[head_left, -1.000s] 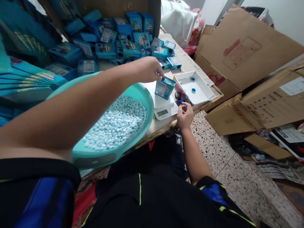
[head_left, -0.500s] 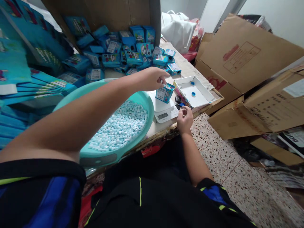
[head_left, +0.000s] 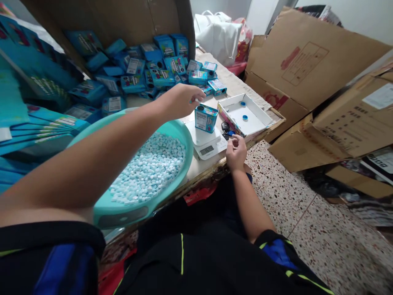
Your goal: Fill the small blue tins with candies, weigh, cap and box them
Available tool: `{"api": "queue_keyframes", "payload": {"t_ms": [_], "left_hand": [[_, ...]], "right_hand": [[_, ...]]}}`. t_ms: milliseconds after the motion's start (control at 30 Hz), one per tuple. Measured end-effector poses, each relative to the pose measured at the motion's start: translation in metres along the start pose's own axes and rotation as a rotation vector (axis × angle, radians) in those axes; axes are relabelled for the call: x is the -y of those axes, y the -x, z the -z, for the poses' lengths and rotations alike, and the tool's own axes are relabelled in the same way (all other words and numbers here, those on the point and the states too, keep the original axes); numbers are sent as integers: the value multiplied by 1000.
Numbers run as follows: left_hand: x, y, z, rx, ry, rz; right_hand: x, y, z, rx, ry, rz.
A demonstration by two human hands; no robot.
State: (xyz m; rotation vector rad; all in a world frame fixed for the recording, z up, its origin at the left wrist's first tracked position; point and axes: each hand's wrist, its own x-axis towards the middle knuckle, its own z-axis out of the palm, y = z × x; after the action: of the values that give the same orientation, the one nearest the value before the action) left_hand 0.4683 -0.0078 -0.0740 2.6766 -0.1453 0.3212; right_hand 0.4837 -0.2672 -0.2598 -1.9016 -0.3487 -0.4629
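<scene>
Apparent step: weighing the blue tin [head_left: 205, 119] near the worktop [head_left: 195, 169] front edge. Left grip [head_left: 187, 99], right grip [head_left: 236, 153]: curled, contents indeterminate. The scale [head_left: 206, 150] likely needs reading.

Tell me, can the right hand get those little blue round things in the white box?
Probably yes: the right hand is close to the white box, which is open on top, and nothing covers the blue round things. The box looks shallow enough to reach into.

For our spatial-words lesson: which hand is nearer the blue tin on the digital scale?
Left: the left hand hovers by the top of the blue tin; the right hand is farther off, beside the digital scale.
</scene>
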Motion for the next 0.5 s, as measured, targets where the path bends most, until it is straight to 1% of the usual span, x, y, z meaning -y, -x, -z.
{"api": "queue_keyframes", "payload": {"t_ms": [67, 167, 200, 267, 367, 433, 500], "left_hand": [[-3, -1, -3, -3, 9, -14], [-7, -3, -8, 52, -20, -34], [-9, -4, -8, 68, -33, -34], [-14, -2, -5, 65, -48, -26], [-26, 13, 11, 11, -57, -38], [-31, 35, 28, -14, -82, -42], [-29, 64, 44, 3, -141, 0]], "right_hand": [[-1, 0, 1, 11, 7, 0], [-1, -1, 1, 28, 4, 3], [-1, -1, 1, 32, 5, 0], [0, -2, 1, 33, 14, -13], [0, -3, 2, 30, 32, -28], [1, -3, 4, 31, 34, -43], [4, -2, 9, 45, 16, -68]]}}
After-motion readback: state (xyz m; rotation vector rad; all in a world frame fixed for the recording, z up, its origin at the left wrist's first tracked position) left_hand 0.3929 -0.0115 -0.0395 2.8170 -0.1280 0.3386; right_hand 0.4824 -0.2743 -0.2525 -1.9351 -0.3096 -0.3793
